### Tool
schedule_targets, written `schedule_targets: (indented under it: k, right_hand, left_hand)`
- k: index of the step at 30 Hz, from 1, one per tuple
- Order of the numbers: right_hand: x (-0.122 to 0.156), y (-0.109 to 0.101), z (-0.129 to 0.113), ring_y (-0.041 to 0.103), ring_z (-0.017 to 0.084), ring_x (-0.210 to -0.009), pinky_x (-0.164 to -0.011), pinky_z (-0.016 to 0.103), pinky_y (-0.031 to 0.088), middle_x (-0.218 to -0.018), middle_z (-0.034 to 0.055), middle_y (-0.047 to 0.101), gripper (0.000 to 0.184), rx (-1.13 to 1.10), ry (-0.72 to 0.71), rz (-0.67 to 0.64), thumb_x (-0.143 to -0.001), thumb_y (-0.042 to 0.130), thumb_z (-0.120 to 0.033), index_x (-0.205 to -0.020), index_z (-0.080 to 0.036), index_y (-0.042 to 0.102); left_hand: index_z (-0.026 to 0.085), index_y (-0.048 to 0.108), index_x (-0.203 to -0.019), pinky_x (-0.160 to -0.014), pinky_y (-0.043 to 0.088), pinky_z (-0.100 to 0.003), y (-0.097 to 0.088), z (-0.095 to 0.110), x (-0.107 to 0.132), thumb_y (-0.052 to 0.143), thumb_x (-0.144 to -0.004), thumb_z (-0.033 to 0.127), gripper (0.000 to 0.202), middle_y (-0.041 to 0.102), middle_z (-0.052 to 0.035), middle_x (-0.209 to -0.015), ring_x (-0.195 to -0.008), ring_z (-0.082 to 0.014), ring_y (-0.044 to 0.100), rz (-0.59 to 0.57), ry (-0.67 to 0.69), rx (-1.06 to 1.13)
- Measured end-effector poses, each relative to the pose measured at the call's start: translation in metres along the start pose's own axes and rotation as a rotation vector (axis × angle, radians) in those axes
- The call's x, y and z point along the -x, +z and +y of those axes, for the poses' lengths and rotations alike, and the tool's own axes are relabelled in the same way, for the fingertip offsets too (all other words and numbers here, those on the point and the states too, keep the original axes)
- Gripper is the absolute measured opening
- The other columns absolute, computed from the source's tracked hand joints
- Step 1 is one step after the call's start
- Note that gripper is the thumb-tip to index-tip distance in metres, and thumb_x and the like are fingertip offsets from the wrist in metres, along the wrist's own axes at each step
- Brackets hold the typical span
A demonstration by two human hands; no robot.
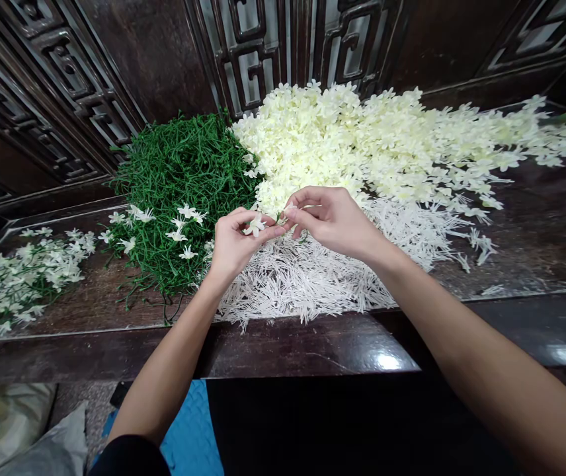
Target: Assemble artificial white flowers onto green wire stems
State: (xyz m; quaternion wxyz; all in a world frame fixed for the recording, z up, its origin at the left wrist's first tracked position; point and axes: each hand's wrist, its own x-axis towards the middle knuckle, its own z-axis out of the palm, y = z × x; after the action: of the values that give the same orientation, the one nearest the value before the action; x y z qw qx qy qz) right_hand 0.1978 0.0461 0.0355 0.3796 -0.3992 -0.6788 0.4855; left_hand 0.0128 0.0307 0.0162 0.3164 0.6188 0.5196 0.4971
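My left hand (238,238) is closed on a green artificial flower stem, with a small white artificial flower (255,225) showing at its fingers. Just to the right, my right hand (330,218) pinches a pale artificial blossom (289,210) at the stem's other end; the fingers partly hide it. Both hands meet above a pile of thin white stamen pieces (303,281). Behind them rises a large heap of loose cream blossoms (323,139). Left of my left hand lies a heap of green plastic stems (178,165), with several flowered stems (177,231) on top.
Finished-looking white flower sprigs (40,271) lie at the far left of the dark wooden bench (535,231). A carved wooden lattice back (243,46) stands behind the heaps. Below the bench's front edge are a blue textured surface (194,430) and pale bags (10,423).
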Motion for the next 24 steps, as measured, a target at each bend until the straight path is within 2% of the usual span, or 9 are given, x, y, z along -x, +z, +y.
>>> schedule_targets:
  k: [2,5,7,10,12,16,19,24]
  right_hand:
    - [0.0000,0.0004,-0.0008,0.069,0.017,-0.066,-0.064,0.034,0.060,-0.076,0.0064,0.070,0.022,-0.029,0.009,-0.008,-0.084,0.073,-0.034,-0.089,-0.015,0.064]
    - [-0.0004,0.0006,0.0000,0.066,0.016,-0.062,-0.061,0.034,0.059,-0.070,0.0046,0.068,0.023,-0.045,0.004,0.012,-0.082,0.075,-0.035,-0.088,-0.015,0.066]
    - [-0.0006,0.0005,0.0015,0.064,0.015,-0.059,-0.058,0.033,0.058,-0.068,0.0042,0.068,0.024,-0.046,-0.021,0.036,-0.080,0.077,-0.035,-0.087,-0.014,0.067]
    - [-0.0008,-0.0002,0.0030,0.064,0.015,-0.057,-0.055,0.032,0.057,-0.069,0.0049,0.069,0.023,-0.049,-0.071,0.075,-0.078,0.078,-0.034,-0.084,-0.014,0.070]
    - [-0.0007,-0.0007,0.0033,0.065,0.015,-0.058,-0.054,0.031,0.057,-0.072,0.0063,0.070,0.021,-0.049,-0.104,0.095,-0.077,0.078,-0.034,-0.080,-0.014,0.072]
    - [-0.0004,-0.0010,0.0037,0.066,0.014,-0.059,-0.055,0.030,0.058,-0.073,0.0073,0.072,0.017,-0.042,-0.134,0.108,-0.079,0.076,-0.030,-0.076,-0.014,0.074]
    - [-0.0001,-0.0002,0.0053,0.067,0.014,-0.060,-0.059,0.030,0.060,-0.074,0.0065,0.073,0.013,-0.038,-0.124,0.095,-0.080,0.074,-0.027,-0.077,-0.015,0.075]
    - [0.0006,0.0012,0.0084,0.066,0.013,-0.063,-0.061,0.030,0.058,-0.073,0.0035,0.072,0.012,-0.003,-0.156,0.045,-0.084,0.067,-0.023,-0.079,-0.018,0.076]
  left_hand:
    - [0.019,0.073,-0.066,-0.050,0.044,-0.025,-0.0001,-0.0010,-0.0003,0.085,-0.060,0.023,0.014,0.062,-0.0010,-0.075,-0.058,-0.0090,0.052,0.004,0.007,0.047]
    - [0.018,0.072,-0.067,-0.043,0.042,-0.023,0.0000,0.0002,-0.0005,0.083,-0.065,0.024,0.013,0.067,-0.0020,-0.078,-0.050,-0.0064,0.050,-0.019,-0.017,0.070]
    - [0.018,0.072,-0.070,-0.041,0.038,-0.023,0.0000,0.0016,-0.0001,0.081,-0.068,0.025,0.012,0.066,-0.0002,-0.068,-0.044,-0.0057,0.047,-0.038,-0.049,0.056]
    - [0.018,0.072,-0.074,-0.041,0.034,-0.024,-0.0001,0.0018,0.0007,0.077,-0.072,0.025,0.009,0.056,0.0038,-0.051,-0.040,-0.0065,0.042,-0.026,-0.083,0.042]
    - [0.019,0.073,-0.077,-0.042,0.032,-0.025,-0.0005,0.0002,0.0009,0.074,-0.075,0.028,0.009,0.054,0.0036,-0.051,-0.042,-0.0071,0.039,-0.013,-0.073,0.015]
    - [0.018,0.074,-0.084,-0.045,0.028,-0.026,-0.0019,-0.0036,0.0005,0.069,-0.081,0.032,0.014,0.058,0.0003,-0.064,-0.049,-0.0082,0.037,0.000,0.014,-0.064]
    - [0.018,0.071,-0.090,-0.047,0.029,-0.026,-0.0026,-0.0041,0.0001,0.063,-0.087,0.031,0.016,0.056,0.0011,-0.064,-0.049,-0.0088,0.036,-0.039,0.079,-0.131]
    - [0.020,0.069,-0.090,-0.057,0.040,-0.025,-0.0040,-0.0058,-0.0014,0.055,-0.091,0.021,0.014,0.069,-0.0031,-0.084,-0.065,-0.0119,0.053,-0.132,0.234,-0.259]
